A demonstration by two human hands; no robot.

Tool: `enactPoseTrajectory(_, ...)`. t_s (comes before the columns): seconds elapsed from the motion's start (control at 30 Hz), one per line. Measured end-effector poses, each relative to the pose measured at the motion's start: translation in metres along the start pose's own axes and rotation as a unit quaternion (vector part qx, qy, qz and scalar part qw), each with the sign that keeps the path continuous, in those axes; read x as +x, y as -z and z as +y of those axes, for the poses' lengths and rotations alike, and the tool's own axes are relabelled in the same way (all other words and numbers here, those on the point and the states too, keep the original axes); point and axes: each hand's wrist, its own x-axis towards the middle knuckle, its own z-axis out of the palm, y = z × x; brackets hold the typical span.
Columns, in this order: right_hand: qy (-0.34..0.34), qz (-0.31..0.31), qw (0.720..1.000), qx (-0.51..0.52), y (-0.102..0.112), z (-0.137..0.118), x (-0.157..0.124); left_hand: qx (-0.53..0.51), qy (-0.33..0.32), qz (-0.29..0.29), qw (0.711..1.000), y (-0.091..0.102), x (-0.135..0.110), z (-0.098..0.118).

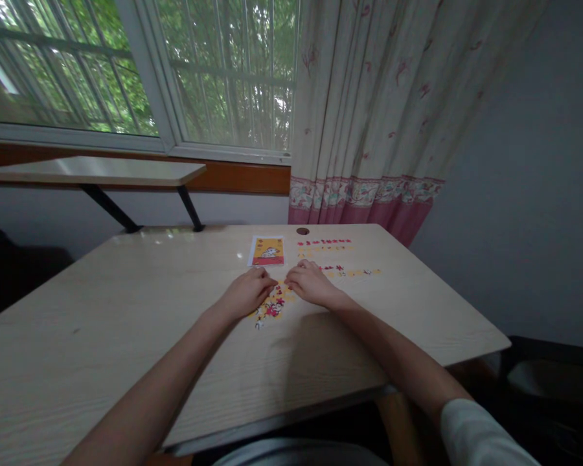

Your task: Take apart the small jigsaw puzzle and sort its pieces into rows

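Note:
Small jigsaw puzzle pieces (pixel 273 309) in yellow, red and white lie in a loose pile on the table. At the pile's upper left, my left hand (pixel 251 291) rests with its fingers curled and closed. My right hand (pixel 311 283) is across from it, fingers bent together by the yellow pieces at the pile's upper right. Whatever the fingertips hold is too small to make out. Just beyond the hands lies a picture card (pixel 268 251), showing a white cartoon figure on yellow and red.
Red puzzle pieces (pixel 324 242) form a row at the back right, with yellow ones below. Another row of pieces (pixel 357 273) stretches right of my right hand. A raised shelf (pixel 97 169) stands at the back left. The table (pixel 140 304) has a round cable hole (pixel 302 231).

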Motion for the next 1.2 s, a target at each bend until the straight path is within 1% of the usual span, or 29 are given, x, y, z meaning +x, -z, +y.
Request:
enactPoseTrajectory(0.1,-0.02,0.009,1.0,0.0,-0.002,-0.003,0.002,0.011,0.012,0.002,1.0,0.002,0.004,0.003)
enactPoseTrajectory(0.27,-0.068,0.016,0.998,0.0,-0.013,-0.002,0.005,0.03,0.025,0.011,0.999,0.001,0.009,0.007)
enactPoseTrajectory(0.5,-0.074,0.013,0.996,0.039,-0.019,0.003,0.006,0.01,0.063,0.022,0.998,-0.006,0.011,0.008)
enactPoseTrajectory(0.7,-0.083,0.009,0.994,0.075,-0.018,0.0,0.007,-0.004,0.07,0.018,0.997,-0.007,0.013,0.007)
enactPoseTrajectory(1.0,-0.116,-0.033,0.987,0.107,-0.012,-0.006,0.009,-0.014,0.063,0.017,0.998,-0.017,0.017,-0.002)
enactPoseTrajectory(1.2,-0.124,-0.024,0.984,0.126,-0.014,-0.006,0.008,-0.001,0.044,0.017,0.999,-0.021,0.018,-0.006)
